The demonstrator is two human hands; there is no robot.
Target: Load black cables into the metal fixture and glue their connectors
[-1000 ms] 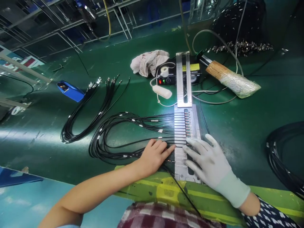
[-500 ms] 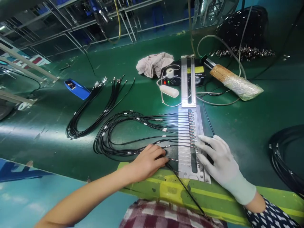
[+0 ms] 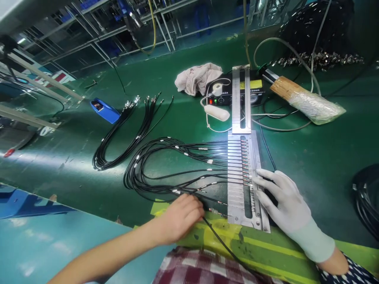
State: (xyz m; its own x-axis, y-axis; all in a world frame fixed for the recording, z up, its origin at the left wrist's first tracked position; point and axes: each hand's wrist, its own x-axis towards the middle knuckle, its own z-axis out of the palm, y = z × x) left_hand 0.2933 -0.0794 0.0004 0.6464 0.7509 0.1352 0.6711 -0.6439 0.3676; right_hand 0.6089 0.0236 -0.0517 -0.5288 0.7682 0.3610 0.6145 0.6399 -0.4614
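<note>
My bare left hand (image 3: 179, 219) is closed on a thin black cable at the table's front edge; the fingertips are partly hidden. A metal cable end (image 3: 217, 213) points from it toward the slotted metal fixture (image 3: 235, 197). Several black cables (image 3: 148, 146) lie side by side in the upper slots of this fixture, their metal tips in its long opening. In a white glove, my right hand (image 3: 286, 201) rests along the fixture's right edge, fingers stretched out and touching it.
Another cable bundle (image 3: 102, 157) lies left, beside a blue tool (image 3: 105, 110). Behind the fixture are a black control box (image 3: 219, 99), a crumpled cloth (image 3: 198, 79) and a wrapped handle (image 3: 308, 100). Coiled cable (image 3: 365, 201) lies at right, a heap of cables (image 3: 319, 31) far back.
My left hand has moved toward the front edge and away from the fixture, showing the metal cable end. My right hand stays against the fixture. The whole view has shifted slightly.
</note>
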